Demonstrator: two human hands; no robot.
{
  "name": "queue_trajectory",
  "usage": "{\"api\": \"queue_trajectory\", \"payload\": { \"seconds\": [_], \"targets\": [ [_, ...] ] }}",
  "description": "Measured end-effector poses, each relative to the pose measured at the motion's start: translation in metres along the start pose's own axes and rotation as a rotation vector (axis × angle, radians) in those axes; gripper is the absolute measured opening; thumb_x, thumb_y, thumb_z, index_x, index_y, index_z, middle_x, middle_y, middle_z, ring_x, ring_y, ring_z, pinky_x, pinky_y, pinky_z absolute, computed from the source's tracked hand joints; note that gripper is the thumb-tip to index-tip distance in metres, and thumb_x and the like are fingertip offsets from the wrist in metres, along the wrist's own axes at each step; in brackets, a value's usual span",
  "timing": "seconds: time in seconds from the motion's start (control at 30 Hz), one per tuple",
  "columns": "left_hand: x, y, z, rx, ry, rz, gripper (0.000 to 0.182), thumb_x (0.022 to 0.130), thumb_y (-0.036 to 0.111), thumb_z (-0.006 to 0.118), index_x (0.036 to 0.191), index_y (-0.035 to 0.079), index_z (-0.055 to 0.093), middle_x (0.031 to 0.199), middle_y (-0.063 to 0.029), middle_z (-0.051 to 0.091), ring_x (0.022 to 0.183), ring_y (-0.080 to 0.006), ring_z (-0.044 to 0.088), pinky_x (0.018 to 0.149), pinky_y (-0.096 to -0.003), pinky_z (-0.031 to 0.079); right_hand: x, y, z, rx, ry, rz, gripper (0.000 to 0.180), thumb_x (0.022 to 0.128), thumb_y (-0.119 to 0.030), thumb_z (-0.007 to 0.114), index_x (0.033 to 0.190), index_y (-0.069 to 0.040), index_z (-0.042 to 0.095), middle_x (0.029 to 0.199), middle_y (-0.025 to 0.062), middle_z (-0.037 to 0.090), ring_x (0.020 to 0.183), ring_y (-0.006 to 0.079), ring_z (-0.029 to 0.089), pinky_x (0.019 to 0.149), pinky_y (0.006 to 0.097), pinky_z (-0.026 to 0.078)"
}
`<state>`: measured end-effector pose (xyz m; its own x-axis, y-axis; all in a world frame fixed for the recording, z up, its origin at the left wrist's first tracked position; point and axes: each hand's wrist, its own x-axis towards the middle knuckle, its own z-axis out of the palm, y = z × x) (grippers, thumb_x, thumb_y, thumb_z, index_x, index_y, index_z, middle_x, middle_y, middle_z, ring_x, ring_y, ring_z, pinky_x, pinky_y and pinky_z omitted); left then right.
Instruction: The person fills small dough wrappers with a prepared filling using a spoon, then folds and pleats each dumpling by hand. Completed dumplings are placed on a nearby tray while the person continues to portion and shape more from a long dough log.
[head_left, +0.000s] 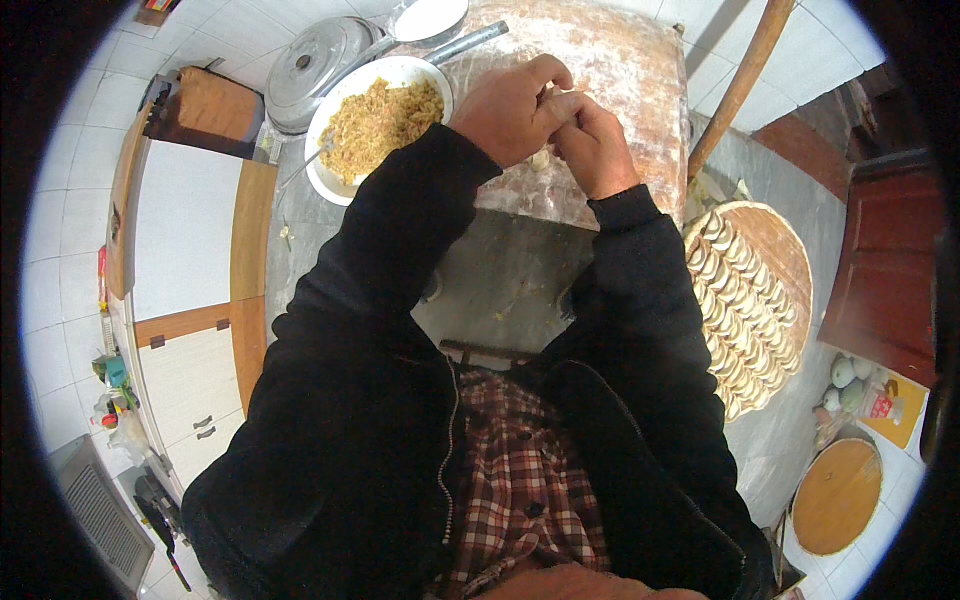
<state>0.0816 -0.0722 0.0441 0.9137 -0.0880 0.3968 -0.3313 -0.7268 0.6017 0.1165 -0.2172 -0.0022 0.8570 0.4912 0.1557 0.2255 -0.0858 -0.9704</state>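
My left hand (510, 112) and my right hand (596, 142) meet above a floured wooden board (630, 67). Their fingers and thumbs are pressed together around a dumpling, which is almost wholly hidden; a pale bit of dough shows at the fingertips. On the board just below the hands lies a small lump of dough (540, 160). Left of my left wrist stands a white bowl (318, 166) of chopped yellowish filling (382, 120), with a thin metal utensil (304, 163) leaning in it. To the right, a round tray (780, 240) carries rows of folded dumplings (739, 315).
Behind the filling bowl are a lidded metal pot (322, 64), a bowl of white flour (431, 19) and a grey handle (469, 41). A long wooden pole (739, 90) slants beside the board. A cabinet (187, 232) stands left; a red door panel (889, 262) is at right.
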Motion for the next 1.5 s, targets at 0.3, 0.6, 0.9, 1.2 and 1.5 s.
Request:
{"api": "queue_trajectory", "payload": {
  "seconds": [0.3, 0.6, 0.9, 1.2, 1.5],
  "targets": [
    [0.002, -0.009, 0.011, -0.008, 0.082, -0.011, 0.025, 0.086, 0.026, 0.058, 0.089, 0.001, 0.062, 0.075, -0.0202, 0.064, 0.072, -0.0336, 0.065, 0.062, -0.0405, 0.050, 0.001, -0.004, 0.002, -0.079, 0.002, 0.116, 0.021, 0.083, -0.019, 0.063, 0.093, 0.000, 0.066, 0.084, 0.0231, 0.065, 0.082, 0.0326, 0.067, 0.070, 0.0363, 0.051],
    [-0.024, -0.073, 0.043, -0.052, -0.054, -0.513, 0.034, 0.082, 0.030, 0.066, 0.090, -0.002, 0.062, 0.075, -0.0133, 0.065, 0.069, -0.0202, 0.061, 0.063, -0.0339, 0.048, -0.004, -0.037, -0.051, 0.485, 0.406, -0.117, 0.013, 0.091, -0.009, 0.052, 0.084, 0.001, 0.050, 0.067, 0.0070, 0.050, 0.061, 0.0172, 0.051, 0.057, 0.0304, 0.043],
    [-0.033, -0.068, 0.122, 0.188, -0.208, -0.065, 0.014, 0.080, 0.015, 0.056, 0.089, 0.006, 0.062, 0.084, -0.0182, 0.065, 0.085, -0.0357, 0.063, 0.074, -0.0437, 0.049, 0.006, -0.013, -0.065, 0.460, 0.222, 0.068, 0.009, 0.090, -0.007, 0.058, 0.093, 0.002, 0.055, 0.073, 0.0062, 0.057, 0.062, 0.0142, 0.055, 0.057, 0.0270, 0.046],
    [-0.017, -0.060, 0.156, 0.268, -0.180, -0.140, 0.014, 0.081, 0.016, 0.056, 0.087, 0.004, 0.057, 0.078, -0.0179, 0.065, 0.079, -0.0378, 0.064, 0.066, -0.0456, 0.050, 0.004, -0.006, -0.065, 0.350, 0.238, 0.078, 0.015, 0.089, -0.005, 0.063, 0.102, 0.002, 0.061, 0.079, 0.0053, 0.064, 0.063, 0.0112, 0.059, 0.056, 0.0235, 0.048],
    [0.018, -0.016, 0.044, -0.256, 0.031, -0.201, 0.043, 0.083, 0.038, 0.066, 0.098, -0.002, 0.060, 0.075, -0.0178, 0.064, 0.073, -0.0299, 0.064, 0.067, -0.0388, 0.050, 0.005, 0.001, -0.051, -0.025, 0.233, -0.102, 0.030, 0.085, -0.017, 0.069, 0.108, 0.001, 0.064, 0.089, 0.0069, 0.068, 0.076, 0.0113, 0.061, 0.069, 0.0268, 0.049]
  ]
}}
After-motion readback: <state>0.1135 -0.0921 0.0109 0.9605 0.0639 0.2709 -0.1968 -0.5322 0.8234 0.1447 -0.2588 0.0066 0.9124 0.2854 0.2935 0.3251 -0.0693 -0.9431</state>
